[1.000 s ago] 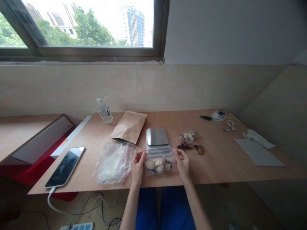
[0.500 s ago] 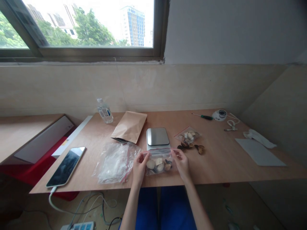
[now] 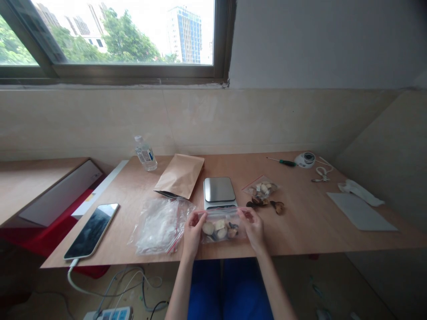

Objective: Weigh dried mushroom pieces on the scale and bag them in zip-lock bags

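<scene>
Pinching the zip bag (image 3: 217,214) of pale and dark pieces (image 3: 221,231) in closed left hand (image 3: 192,228) at ten o'clock and closed right hand (image 3: 255,227) at two, at six o'clock from the scale (image 3: 219,190)

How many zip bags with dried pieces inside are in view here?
2. One zip bag is held at its top edge by the left hand and right hand; the other zip bag lies right of the digital scale. None appears hidden.

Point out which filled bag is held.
The bag in front of the scale: left hand and right hand pinch its top. The other filled bag lies untouched.
</scene>
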Demonstrator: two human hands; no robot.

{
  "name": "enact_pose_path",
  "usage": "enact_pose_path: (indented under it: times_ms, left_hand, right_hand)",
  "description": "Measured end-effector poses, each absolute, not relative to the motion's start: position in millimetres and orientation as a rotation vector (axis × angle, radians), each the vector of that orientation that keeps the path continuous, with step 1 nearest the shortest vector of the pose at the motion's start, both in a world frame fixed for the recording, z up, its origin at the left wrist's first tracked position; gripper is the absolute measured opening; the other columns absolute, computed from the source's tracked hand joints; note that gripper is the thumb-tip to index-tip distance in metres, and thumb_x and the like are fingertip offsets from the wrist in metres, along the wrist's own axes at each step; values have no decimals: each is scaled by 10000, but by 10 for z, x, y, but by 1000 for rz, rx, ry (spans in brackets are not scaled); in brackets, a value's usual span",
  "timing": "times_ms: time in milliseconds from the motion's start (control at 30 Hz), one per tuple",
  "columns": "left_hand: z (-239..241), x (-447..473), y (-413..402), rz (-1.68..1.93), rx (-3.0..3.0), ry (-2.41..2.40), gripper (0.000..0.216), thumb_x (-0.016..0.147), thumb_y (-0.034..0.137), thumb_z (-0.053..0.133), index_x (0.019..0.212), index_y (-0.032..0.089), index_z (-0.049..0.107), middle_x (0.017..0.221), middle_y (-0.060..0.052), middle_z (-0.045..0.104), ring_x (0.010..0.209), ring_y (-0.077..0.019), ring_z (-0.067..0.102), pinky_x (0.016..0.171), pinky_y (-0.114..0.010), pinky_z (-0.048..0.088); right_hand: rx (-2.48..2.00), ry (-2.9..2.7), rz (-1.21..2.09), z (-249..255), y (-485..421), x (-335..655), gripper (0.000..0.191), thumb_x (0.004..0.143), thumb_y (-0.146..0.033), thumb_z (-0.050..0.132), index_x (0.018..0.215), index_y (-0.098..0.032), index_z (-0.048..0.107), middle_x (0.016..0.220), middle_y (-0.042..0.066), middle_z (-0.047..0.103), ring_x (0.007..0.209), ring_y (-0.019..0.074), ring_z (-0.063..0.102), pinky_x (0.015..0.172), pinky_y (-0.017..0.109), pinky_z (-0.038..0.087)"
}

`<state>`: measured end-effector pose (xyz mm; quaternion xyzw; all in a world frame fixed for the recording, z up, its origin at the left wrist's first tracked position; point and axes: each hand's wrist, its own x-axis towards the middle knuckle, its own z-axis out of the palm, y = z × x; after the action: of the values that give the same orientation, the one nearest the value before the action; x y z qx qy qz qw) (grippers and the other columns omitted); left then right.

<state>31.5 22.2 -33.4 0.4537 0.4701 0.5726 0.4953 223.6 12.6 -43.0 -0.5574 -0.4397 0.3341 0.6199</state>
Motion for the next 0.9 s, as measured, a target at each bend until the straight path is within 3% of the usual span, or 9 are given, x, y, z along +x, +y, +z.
enact_pose_path:
  times_ms: [433,900]
  left_hand:
    - [-258,395,253,1312,1165,1053,242,773,378,627,891,169,658,889,-47,688,865,-189,628,760,-266,466]
    - [-232,414,310,1333,1222,1096,222,748,356,655,839,155,671,803,-37,687,786,-170,628,709,-252,466]
  right_hand:
    - [-1244,-1034,809,-385,139,2211,264,785,-441,608,863,-189,597,756,39,698,721,181,647,667,286,503]
    - [-1248,-1046,826,-377,128,2209,250,743,-404,664,835,-172,647,832,56,708,800,197,653,762,339,508]
